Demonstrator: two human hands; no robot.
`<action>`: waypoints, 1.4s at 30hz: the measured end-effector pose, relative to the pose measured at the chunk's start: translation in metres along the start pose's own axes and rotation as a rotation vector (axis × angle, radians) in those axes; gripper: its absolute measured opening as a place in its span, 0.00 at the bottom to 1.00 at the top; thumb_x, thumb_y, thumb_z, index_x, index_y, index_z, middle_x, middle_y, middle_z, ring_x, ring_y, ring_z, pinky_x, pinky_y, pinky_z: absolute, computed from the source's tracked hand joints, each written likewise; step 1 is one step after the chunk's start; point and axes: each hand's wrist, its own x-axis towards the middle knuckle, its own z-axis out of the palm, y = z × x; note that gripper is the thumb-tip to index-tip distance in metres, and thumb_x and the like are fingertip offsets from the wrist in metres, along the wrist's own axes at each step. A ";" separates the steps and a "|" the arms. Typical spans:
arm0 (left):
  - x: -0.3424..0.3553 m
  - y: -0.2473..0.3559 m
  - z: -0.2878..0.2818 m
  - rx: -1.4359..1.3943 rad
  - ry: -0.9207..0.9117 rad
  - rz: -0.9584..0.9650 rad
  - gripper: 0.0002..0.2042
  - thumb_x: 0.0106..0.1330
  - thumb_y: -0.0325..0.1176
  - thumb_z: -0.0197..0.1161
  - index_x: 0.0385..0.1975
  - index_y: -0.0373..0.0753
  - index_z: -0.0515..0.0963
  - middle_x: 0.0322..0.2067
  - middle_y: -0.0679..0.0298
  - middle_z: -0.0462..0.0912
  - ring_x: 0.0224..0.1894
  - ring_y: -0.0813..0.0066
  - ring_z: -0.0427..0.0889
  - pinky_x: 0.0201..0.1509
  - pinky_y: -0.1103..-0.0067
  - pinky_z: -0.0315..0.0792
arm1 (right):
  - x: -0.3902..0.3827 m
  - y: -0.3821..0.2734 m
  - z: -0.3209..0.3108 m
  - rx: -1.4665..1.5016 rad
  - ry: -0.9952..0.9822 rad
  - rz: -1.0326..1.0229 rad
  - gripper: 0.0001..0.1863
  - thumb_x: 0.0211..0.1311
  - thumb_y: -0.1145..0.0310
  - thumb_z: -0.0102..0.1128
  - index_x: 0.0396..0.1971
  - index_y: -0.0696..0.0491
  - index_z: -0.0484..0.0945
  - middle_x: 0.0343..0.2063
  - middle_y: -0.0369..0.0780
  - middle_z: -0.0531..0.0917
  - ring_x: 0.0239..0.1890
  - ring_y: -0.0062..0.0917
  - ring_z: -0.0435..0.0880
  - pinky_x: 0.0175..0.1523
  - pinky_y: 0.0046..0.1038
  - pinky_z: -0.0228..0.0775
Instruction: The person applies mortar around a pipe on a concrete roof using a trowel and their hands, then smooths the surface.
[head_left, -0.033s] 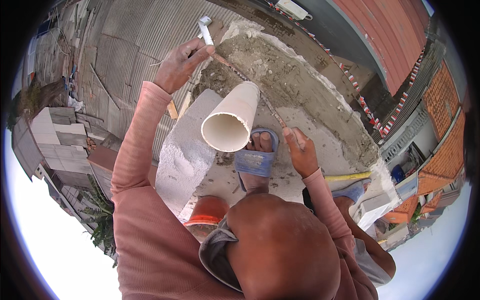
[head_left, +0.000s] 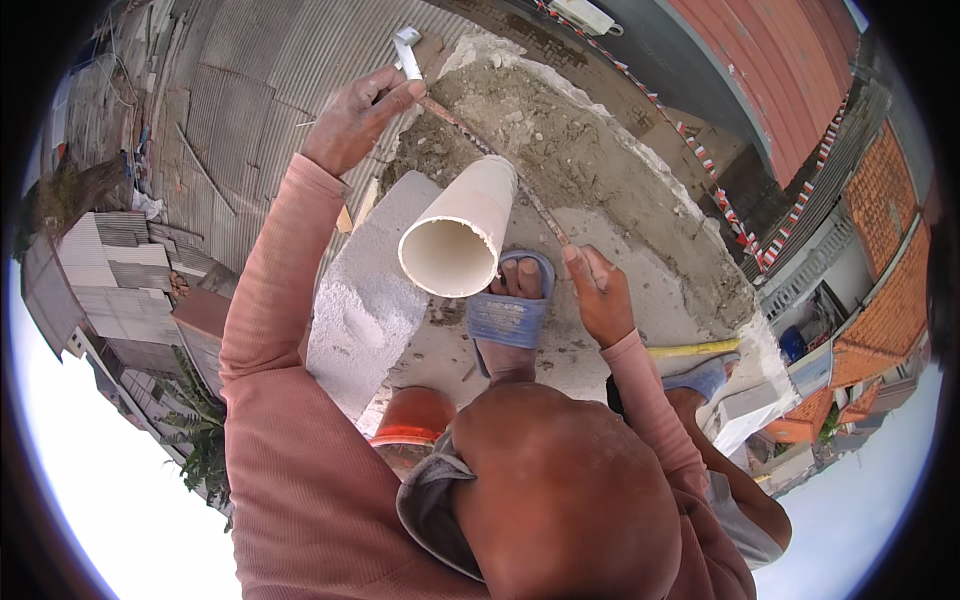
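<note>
My left hand (head_left: 358, 115), upper left of centre, pinches the far end of a thin brown rod (head_left: 543, 212) flecked with pale marks. A bent, silvery-white metal piece (head_left: 408, 52) sticks out beyond those fingers; whether it joins the rod is hidden. The near end of the rod is in the closed fingers of my right hand (head_left: 600, 293). Between my hands, the rod runs taut and slanting past the far end of a white plastic pipe (head_left: 455, 225). The pipe stands tilted, its rough-cut open mouth towards me, close to my blue sandal (head_left: 508, 318).
A pale, rough block (head_left: 365, 300) lies left of the pipe. Nearer me stands an orange-red bucket (head_left: 414, 415). Wet mortar (head_left: 560, 125) covers the ledge beyond, with corrugated roofs (head_left: 265, 60) below it. A yellow hose (head_left: 695, 349) lies at right, beside the other sandal (head_left: 705, 378).
My left hand has shifted slightly away and to the left, with the rod's far end and the metal piece. The pipe shows a very small shift too. Both hands keep their grip.
</note>
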 end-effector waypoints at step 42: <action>-0.013 0.005 0.014 -0.222 0.000 -0.379 0.19 0.72 0.49 0.62 0.27 0.38 0.77 0.25 0.74 0.66 0.30 0.82 0.62 0.35 0.81 0.60 | -0.007 -0.004 -0.006 -0.037 0.017 -0.002 0.21 0.76 0.54 0.52 0.29 0.57 0.76 0.20 0.50 0.73 0.22 0.41 0.71 0.32 0.33 0.67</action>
